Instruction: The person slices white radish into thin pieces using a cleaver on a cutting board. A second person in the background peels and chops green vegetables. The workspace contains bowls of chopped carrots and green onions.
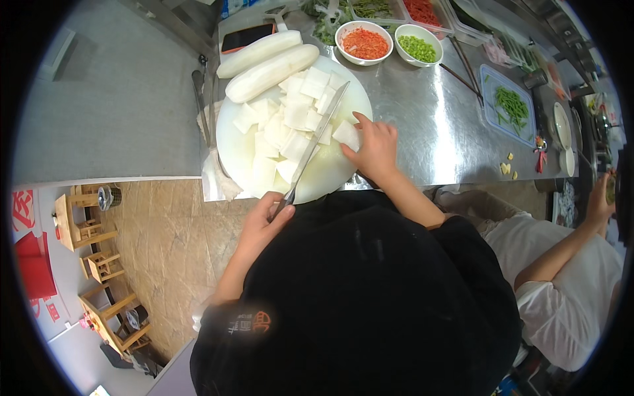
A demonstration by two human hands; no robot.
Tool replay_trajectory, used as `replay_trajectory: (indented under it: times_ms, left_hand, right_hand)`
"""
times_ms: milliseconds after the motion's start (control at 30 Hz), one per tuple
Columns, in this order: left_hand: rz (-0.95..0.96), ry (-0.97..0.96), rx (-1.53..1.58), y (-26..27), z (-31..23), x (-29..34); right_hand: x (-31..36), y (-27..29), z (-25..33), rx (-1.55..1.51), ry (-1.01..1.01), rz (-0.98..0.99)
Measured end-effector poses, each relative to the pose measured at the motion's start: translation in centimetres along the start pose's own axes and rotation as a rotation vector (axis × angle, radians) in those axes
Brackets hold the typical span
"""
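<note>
White cutting board, cut slices spread over it. Left hand at board's near edge, fingers closed round handle of knife; blade slants over board. Right hand at board's right edge, thumb and fingers parted, pinching single slice. Two whole peeled vegetables at board's far-left edge. Red-filled bowl, green-filled bowl beyond board.

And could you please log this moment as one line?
left hand: grips knife | right hand: holds white slice | board: cut pieces under blade, two long vegetables at edge
</note>
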State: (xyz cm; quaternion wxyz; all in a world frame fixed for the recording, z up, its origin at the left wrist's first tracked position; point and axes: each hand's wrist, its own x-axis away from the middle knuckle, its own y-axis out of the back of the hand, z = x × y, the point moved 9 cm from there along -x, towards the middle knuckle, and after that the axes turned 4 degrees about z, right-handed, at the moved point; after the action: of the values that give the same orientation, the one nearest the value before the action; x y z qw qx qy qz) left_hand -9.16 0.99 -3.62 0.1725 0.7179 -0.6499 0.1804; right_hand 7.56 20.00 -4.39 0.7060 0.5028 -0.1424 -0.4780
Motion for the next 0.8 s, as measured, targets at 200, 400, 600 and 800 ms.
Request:
replay_trajectory:
  times_ms: [200,400,600,800]
  left_hand:
    - [0.082,0.057,-0.110,-1.2,1.2,-1.9]
    - [0.055,0.112,-0.248,-2.8,0.2,-2.3]
    - [0.020,0.108,-0.270,-3.6,-0.7,-2.4]
    - [0.002,0.115,-0.263,-3.7,-0.4,-3.0]
  right_hand:
    - [0.9,-1.2,-1.2,-0.156,-0.058,-0.011]
    - [1.2,-1.7,-1.8,-0.246,-0.039,-0.027]
    - [2.1,-2.3,-1.1,-0.176,-0.081,-0.163]
    - [2.0,-3.8,-1.4,-0.094,-0.093,-0.163]
